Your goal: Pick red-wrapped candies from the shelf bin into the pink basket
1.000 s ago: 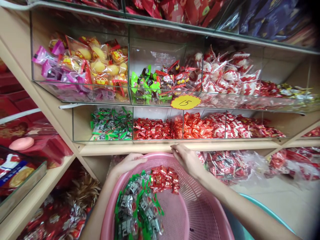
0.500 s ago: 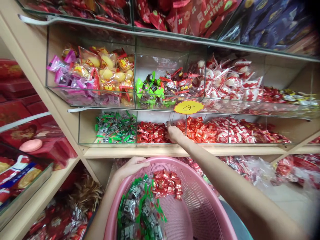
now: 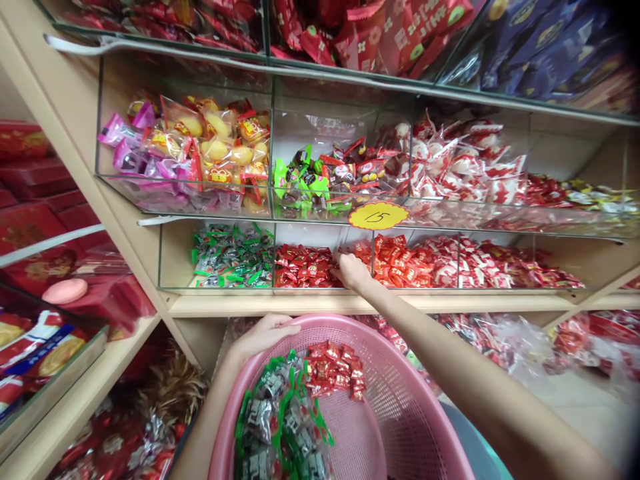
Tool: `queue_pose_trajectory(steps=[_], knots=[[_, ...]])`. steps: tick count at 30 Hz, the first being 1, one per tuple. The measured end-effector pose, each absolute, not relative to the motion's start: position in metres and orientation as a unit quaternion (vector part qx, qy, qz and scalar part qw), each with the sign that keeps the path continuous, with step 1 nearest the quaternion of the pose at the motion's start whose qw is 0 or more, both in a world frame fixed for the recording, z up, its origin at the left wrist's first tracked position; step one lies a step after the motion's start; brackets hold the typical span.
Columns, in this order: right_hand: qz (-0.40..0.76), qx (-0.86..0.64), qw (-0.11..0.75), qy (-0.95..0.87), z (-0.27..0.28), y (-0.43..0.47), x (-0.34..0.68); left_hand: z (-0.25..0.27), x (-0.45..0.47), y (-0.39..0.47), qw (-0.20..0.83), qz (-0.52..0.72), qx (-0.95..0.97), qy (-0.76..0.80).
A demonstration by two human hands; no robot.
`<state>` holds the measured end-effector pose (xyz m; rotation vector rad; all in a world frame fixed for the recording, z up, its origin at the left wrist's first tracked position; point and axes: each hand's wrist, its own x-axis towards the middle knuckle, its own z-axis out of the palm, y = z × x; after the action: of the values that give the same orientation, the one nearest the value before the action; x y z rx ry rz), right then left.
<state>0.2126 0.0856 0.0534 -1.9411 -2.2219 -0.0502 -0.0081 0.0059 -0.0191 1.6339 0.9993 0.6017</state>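
Observation:
A pink plastic basket (image 3: 420,400) sits in front of me, and my left hand (image 3: 265,333) grips its rim at the upper left. Inside it lie green-and-silver wrapped candies (image 3: 280,420) on the left and a small heap of red-wrapped candies (image 3: 337,370) at the far side. Over in the lower shelf bin, my right hand (image 3: 354,272) has its fingers curled at the right end of a pile of red-wrapped candies (image 3: 304,267). Its fingertips are partly hidden among them.
Glass-fronted shelves hold sorted sweets: green-wrapped candies (image 3: 233,257) to the left, orange-red candies (image 3: 400,260) to the right. A yellow price tag (image 3: 379,215) marked 15 hangs above the right hand. The wooden shelf edge (image 3: 300,305) runs just beyond the basket.
My right hand's fingers have curled in further and the hand has shifted slightly right within the red candies' bin. The left hand and the basket stay as they were.

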Motion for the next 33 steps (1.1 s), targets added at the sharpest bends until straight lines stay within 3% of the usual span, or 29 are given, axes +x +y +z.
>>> queue_pose_trajectory(steps=[6,8,11,15,25,33], knots=[[0.016,-0.643,0.181,-0.744,0.062,0.077,0.214,-0.020,-0.008,0.005,0.543,0.257,0.680,0.421],[0.143,-0.623,0.286,-0.714,0.066,0.066,0.213,-0.019,-0.008,0.005,0.547,0.253,0.679,0.420],[0.439,-0.509,0.440,-0.595,0.073,0.040,0.214,-0.019,-0.008,0.005,0.543,0.250,0.680,0.424],[0.614,-0.401,0.454,-0.506,0.076,0.003,0.217,-0.019,-0.007,0.005,0.525,0.251,0.687,0.434],[0.637,-0.404,0.423,-0.502,0.060,-0.033,0.224,-0.022,-0.007,0.007,0.527,0.264,0.680,0.436],[0.682,-0.380,0.450,-0.433,0.043,-0.036,0.224,-0.017,-0.006,0.005,0.542,0.248,0.668,0.444]])
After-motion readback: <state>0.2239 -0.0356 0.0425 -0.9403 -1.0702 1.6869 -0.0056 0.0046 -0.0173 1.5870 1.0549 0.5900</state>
